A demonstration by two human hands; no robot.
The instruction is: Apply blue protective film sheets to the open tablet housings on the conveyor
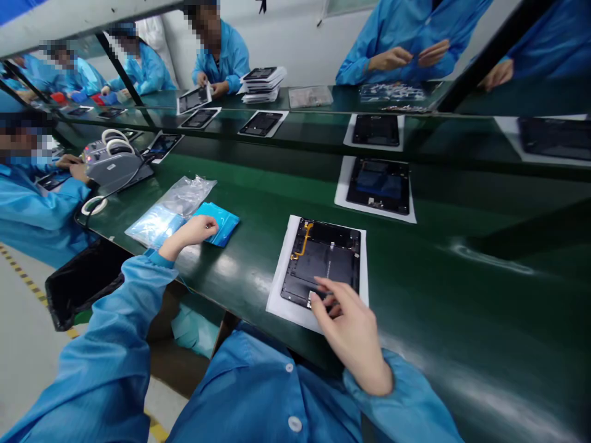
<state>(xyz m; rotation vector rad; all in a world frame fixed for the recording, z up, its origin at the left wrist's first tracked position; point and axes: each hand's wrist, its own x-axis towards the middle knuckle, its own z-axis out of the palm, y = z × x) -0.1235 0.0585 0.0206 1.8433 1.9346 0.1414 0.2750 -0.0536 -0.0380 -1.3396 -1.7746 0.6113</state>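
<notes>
Fingertips of the right hand press on the tablet at its 6 o'clock edge, gripping nothing. The tablet's on a white sheet, dead ahead. Left hand, out at 10 o'clock, is curled on a blue packet, and I can't tell if it's pinching. Clear bags at 11 of that.

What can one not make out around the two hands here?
- Head view, left hand: whether it grips the blue packet; the hand itself hides the contact.
- Head view, open tablet: near edge, covered by the right hand.
- Head view, clear bags: contents, lost in glare and too small.
</notes>
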